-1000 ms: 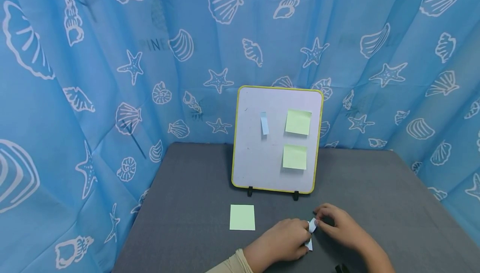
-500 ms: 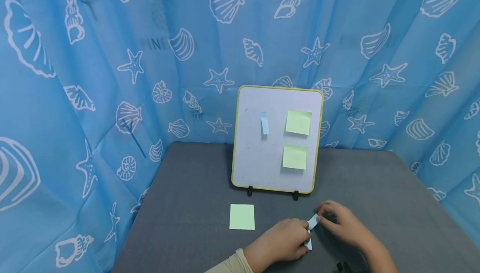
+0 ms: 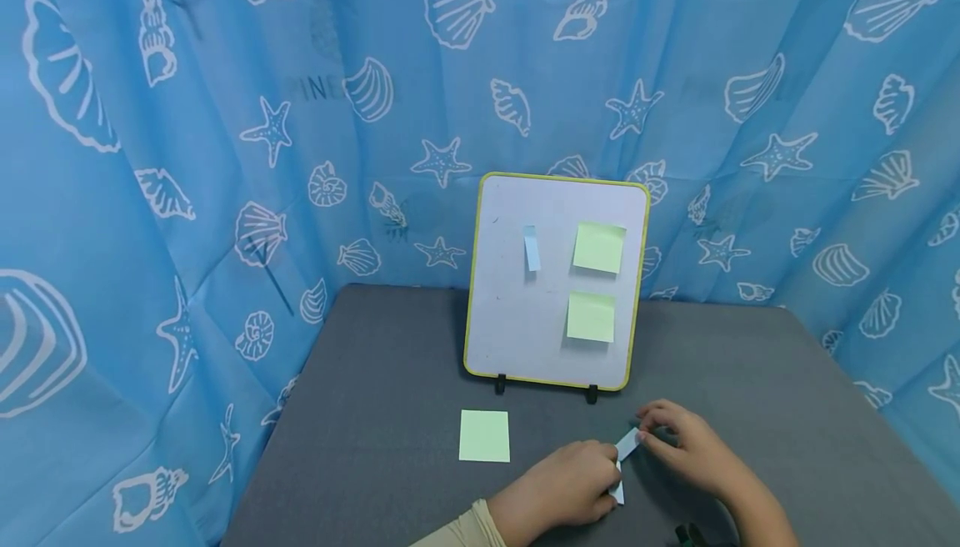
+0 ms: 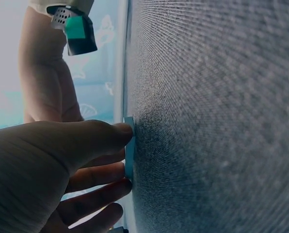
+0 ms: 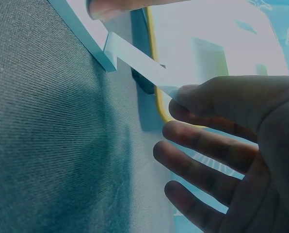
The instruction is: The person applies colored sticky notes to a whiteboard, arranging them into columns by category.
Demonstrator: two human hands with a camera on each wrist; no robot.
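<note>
Low on the table, my left hand [image 3: 566, 480] grips a narrow pad of pale blue sticky notes [image 5: 88, 29], thumb on one side and fingers on the other. My right hand [image 3: 686, 447] pinches the free end of its top strip [image 5: 139, 60] between thumb and forefinger. That strip slants up from the pad, pulled straight, its other end still joined at the pad's edge. The right hand's other fingers are spread loosely in the right wrist view. Much of the pad is hidden under the left hand in the head view.
Behind the hands stands a whiteboard [image 3: 517, 347] with a yellow rim on black feet. It bears two green sticky notes [image 3: 600, 248] and one blue strip [image 3: 532, 248]. Left of the hands, a green square note [image 3: 484, 436] lies on the grey table [image 3: 375, 414]. A shell-patterned curtain [image 3: 300, 155] surrounds the table.
My right hand has moved slightly up and to the right, away from the left hand. The strip, bent at first, is now drawn out straight. The left hand has stayed on the pad.
</note>
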